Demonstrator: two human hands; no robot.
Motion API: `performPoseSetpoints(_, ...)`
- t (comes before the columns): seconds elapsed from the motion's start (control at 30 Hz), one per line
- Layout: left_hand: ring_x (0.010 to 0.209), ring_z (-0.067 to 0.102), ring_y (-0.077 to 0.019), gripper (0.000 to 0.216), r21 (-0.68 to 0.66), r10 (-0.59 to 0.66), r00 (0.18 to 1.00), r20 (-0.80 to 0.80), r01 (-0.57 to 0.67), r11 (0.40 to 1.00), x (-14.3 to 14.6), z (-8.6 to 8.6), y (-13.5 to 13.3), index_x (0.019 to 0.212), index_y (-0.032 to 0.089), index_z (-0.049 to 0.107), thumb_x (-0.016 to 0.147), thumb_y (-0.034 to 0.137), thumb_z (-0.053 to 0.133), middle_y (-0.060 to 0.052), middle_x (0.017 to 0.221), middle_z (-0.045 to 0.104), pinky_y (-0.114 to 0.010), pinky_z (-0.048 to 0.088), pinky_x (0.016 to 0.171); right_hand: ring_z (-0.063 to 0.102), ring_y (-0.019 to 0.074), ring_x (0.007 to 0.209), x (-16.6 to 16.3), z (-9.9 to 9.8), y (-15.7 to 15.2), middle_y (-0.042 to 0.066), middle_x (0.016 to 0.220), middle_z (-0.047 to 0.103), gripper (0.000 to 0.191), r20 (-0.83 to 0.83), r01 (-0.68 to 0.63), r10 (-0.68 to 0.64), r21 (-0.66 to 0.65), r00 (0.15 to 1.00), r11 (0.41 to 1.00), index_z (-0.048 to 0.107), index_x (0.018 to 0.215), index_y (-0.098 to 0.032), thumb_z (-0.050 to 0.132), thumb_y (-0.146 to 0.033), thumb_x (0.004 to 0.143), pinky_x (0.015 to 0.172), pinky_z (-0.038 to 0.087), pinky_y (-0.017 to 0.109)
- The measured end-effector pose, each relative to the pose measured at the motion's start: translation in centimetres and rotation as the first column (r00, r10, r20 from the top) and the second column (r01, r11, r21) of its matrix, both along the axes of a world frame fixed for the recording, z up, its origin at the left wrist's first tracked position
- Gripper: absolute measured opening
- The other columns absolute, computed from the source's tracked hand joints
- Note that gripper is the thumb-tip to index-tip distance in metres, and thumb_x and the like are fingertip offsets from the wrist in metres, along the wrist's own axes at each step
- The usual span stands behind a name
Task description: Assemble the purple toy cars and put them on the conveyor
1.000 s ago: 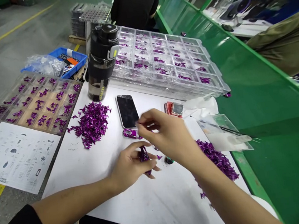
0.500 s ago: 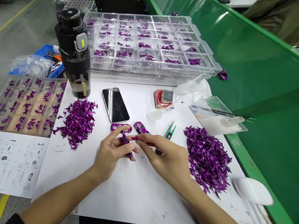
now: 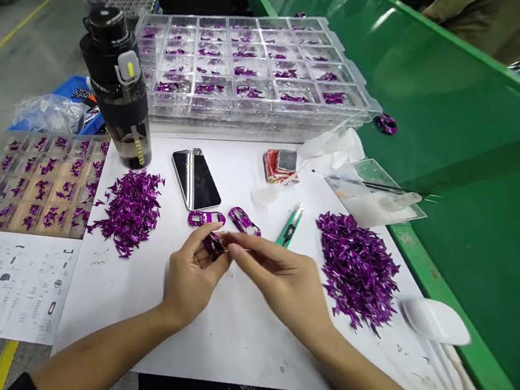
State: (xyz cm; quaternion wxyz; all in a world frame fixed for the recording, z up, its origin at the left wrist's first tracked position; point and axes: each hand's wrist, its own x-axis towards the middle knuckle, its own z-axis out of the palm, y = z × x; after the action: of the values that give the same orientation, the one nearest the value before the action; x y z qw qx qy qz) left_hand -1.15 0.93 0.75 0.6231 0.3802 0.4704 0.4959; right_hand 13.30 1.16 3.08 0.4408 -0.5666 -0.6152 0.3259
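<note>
My left hand (image 3: 193, 275) grips a small shiny purple oval part (image 3: 212, 246) above the white work sheet (image 3: 220, 343). My right hand (image 3: 283, 280) meets it from the right, its fingertips pinched at the part's edge; what they hold is too small to make out. Two more purple oval parts (image 3: 205, 217) (image 3: 243, 220) lie just beyond the hands. A heap of purple pointed pieces (image 3: 358, 267) sits right of my right hand, and another heap (image 3: 131, 208) lies to the left.
A phone (image 3: 195, 178), a black bottle (image 3: 118, 86), a green knife (image 3: 290, 227), a red packet (image 3: 279, 164) and a clear box (image 3: 373, 198) stand around. Clear compartment trays (image 3: 256, 76) (image 3: 36, 183), a printed sheet (image 3: 16, 282), a green conveyor (image 3: 462, 153).
My right hand came back from near the phone to the part in my left hand. The view dropped and both hands drew together over the sheet.
</note>
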Motion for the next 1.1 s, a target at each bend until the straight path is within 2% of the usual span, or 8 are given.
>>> performPoseSetpoints(0.17, 0.12, 0.069, -0.0256, 0.041, 0.05, 0.006, 0.997, -0.079, -0.002, 0.999, 0.0, -0.3, -0.4, 0.129, 0.025, 0.065, 0.088, 0.02, 0.071, -0.006, 0.114, 0.078, -0.035, 0.06, 0.101, 0.076, 0.0238, 0.099, -1.6, -0.3, -0.6, 0.004, 0.11, 0.078, 0.02, -0.031, -0.007, 0.007, -0.001, 1.0, 1.0, 0.08, 0.107, -0.027, 0.072, -0.029, 0.089, 0.094, 0.064, 0.039)
performPoseSetpoints(0.5, 0.111, 0.073, -0.0222, 0.045, 0.084, -0.055, 0.991, -0.124, 0.066, 0.994, -0.4, -0.3, 0.0, 0.132, 0.028, 0.065, 0.089, 0.017, 0.066, -0.005, 0.118, 0.076, -0.036, 0.058, 0.104, 0.072, 0.0224, 0.109, -0.9, -0.9, -0.3, 0.005, 0.12, 0.074, 0.018, 0.133, -0.079, 0.056, 0.175, 0.989, 0.981, 0.079, 0.106, -0.029, 0.069, -0.023, 0.092, 0.096, 0.062, 0.038)
performPoseSetpoints(0.6, 0.113, 0.071, -0.0229, 0.071, 0.055, -0.198, 0.976, -0.086, 0.203, 0.978, -0.9, 0.3, 0.6, 0.153, 0.03, 0.044, 0.088, 0.016, 0.068, -0.005, 0.116, 0.075, -0.04, 0.057, 0.105, 0.064, 0.0255, 0.126, 0.1, -0.6, 0.3, 0.006, 0.131, 0.069, 0.023, 0.081, -0.117, 0.112, 0.061, 0.99, 0.991, 0.075, 0.112, -0.029, 0.072, -0.028, 0.089, 0.106, 0.056, 0.045)
performPoseSetpoints(0.7, 0.114, 0.07, -0.0224, 0.086, 0.101, -0.3, 0.947, -0.119, 0.312, 0.945, -1.2, 0.5, 1.0, 0.162, 0.031, 0.024, 0.09, 0.014, 0.066, -0.006, 0.113, 0.074, -0.042, 0.055, 0.106, 0.068, 0.0242, 0.121, 0.8, -0.4, 0.6, 0.007, 0.131, 0.07, 0.041, -0.029, -0.261, 0.259, -0.087, 0.965, 0.961, 0.064, 0.133, -0.027, 0.067, -0.027, 0.093, 0.103, 0.058, 0.043)
performPoseSetpoints(0.87, 0.109, 0.07, -0.0214, 0.089, 0.113, -0.304, 0.937, -0.17, 0.325, 0.939, -1.2, 0.2, 0.7, 0.164, 0.029, 0.011, 0.092, 0.014, 0.061, -0.005, 0.106, 0.072, -0.039, 0.054, 0.102, 0.074, 0.0254, 0.107, 0.5, -0.2, 0.7, 0.007, 0.119, 0.076, 0.033, 0.057, -0.201, 0.208, -0.102, 0.977, 0.974, 0.07, 0.125, -0.023, 0.065, -0.025, 0.093, 0.087, 0.066, 0.037)
performPoseSetpoints(0.93, 0.108, 0.07, -0.0211, 0.094, 0.066, -0.295, 0.944, -0.147, 0.307, 0.95, -1.1, 0.4, 0.5, 0.164, 0.027, 0.003, 0.092, 0.016, 0.062, -0.005, 0.105, 0.072, -0.038, 0.054, 0.1, 0.074, 0.0244, 0.107, 0.6, 0.3, 0.7, 0.006, 0.12, 0.076, 0.034, 0.1, -0.258, 0.268, -0.099, 0.958, 0.961, 0.069, 0.128, -0.024, 0.063, -0.025, 0.094, 0.082, 0.067, 0.034)
performPoseSetpoints(1.03, 0.105, 0.07, -0.0214, 0.078, 0.004, -0.295, 0.936, -0.192, 0.302, 0.953, -0.8, 0.9, 0.2, 0.159, 0.023, 0.028, 0.091, 0.024, 0.067, -0.006, 0.108, 0.072, -0.038, 0.054, 0.099, 0.075, 0.0231, 0.105, 2.6, 1.8, 0.8, 0.004, 0.12, 0.076, 0.03, 0.209, -0.32, 0.323, -0.049, 0.923, 0.946, 0.07, 0.125, -0.026, 0.063, -0.03, 0.096, 0.083, 0.066, 0.034)
performPoseSetpoints(1.1, 0.101, 0.07, -0.0208, 0.056, 0.016, -0.281, 0.919, -0.277, 0.297, 0.955, -0.6, 1.0, 0.1, 0.142, 0.02, 0.052, 0.09, 0.03, 0.069, -0.007, 0.109, 0.073, -0.037, 0.055, 0.095, 0.076, 0.0241, 0.1, 5.5, 2.6, 1.3, 0.005, 0.112, 0.078, 0.023, 0.339, -0.121, 0.073, 0.122, 0.938, 0.985, 0.075, 0.114, -0.026, 0.065, -0.032, 0.095, 0.087, 0.064, 0.038)
